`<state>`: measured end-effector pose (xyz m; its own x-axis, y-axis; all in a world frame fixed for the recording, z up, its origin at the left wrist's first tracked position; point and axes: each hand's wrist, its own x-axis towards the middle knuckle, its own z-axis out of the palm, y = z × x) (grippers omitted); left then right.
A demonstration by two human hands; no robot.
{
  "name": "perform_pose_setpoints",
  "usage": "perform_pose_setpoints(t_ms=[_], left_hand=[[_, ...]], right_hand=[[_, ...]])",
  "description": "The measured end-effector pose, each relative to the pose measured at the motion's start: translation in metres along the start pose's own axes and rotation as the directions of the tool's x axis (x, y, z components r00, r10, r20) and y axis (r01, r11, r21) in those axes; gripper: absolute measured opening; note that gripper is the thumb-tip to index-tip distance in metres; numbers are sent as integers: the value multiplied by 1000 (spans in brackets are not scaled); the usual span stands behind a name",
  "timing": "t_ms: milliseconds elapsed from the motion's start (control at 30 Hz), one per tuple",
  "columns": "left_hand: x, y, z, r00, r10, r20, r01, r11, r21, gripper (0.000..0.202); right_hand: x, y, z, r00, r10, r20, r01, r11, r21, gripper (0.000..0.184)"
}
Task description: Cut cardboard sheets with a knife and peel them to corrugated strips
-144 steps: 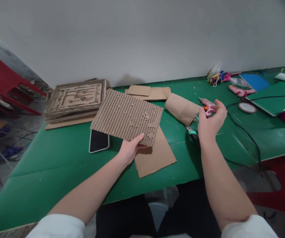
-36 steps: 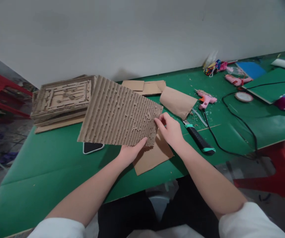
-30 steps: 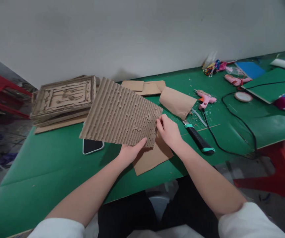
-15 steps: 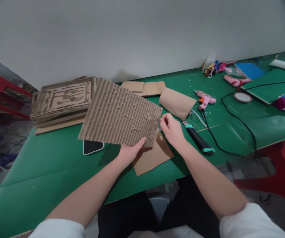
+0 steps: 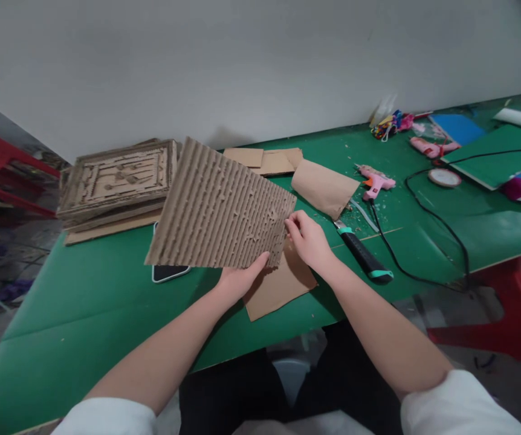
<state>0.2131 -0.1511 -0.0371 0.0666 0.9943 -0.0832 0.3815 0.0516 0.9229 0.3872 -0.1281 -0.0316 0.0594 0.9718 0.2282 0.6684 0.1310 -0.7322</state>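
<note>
Corrugated cardboard sheet (image 5: 219,211) grasped at its 5 o'clock corner by left grip (image 5: 241,277), held tilted over green surface (image 5: 97,320). Right grip (image 5: 308,239) bunched at sheet's 3 o'clock edge; whether anything is pinched can't be told. From sheet: phone (image 5: 170,275) partly covered at 7, flat cardboard (image 5: 281,290) at 5, cutter (image 5: 364,252) at 4, glue gun (image 5: 378,182) at 3, cardboard stack (image 5: 122,178) at 10.

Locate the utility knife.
Head view, right of centre: the utility knife lies on the green table, right of the right hand, below the orange-triggered pink glue gun in frame.
</note>
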Motion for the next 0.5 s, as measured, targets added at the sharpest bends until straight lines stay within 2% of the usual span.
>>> perform_pose_setpoints(t_ms=[100,167,233,300,333,400,500], left_hand=[[1,-1,-1,1000,-7,13,8,999,-34,59],[2,-3,-2,1000,10,22,-9,997,-80,62],[4,-5,-4,999,28,28,-23,985,-170,64],[7,-6,-6,997,11,71,11,952,-306,65],[8,-5,-7,994,-6,107,45,928,-370,64],[9,-3,-8,984,-40,172,115,883,-455,63],[11,0,-8,981,-55,187,145,845,-515,61]], right_hand=[[4,4,-4,999,-24,-47,19,993,-115,15],[7,9,-9,993,-29,-118,4,977,-211,13],[12,16,-17,976,-25,-218,-40,957,-287,13],[15,24,-26,952,-21,-304,-85,940,-332,16],[16,28,-30,950,-25,-312,-89,933,-348,18],[17,36,-36,967,-51,-251,-54,918,-392,20],[13,37,-36,985,-104,-136,31,890,-454,25]])
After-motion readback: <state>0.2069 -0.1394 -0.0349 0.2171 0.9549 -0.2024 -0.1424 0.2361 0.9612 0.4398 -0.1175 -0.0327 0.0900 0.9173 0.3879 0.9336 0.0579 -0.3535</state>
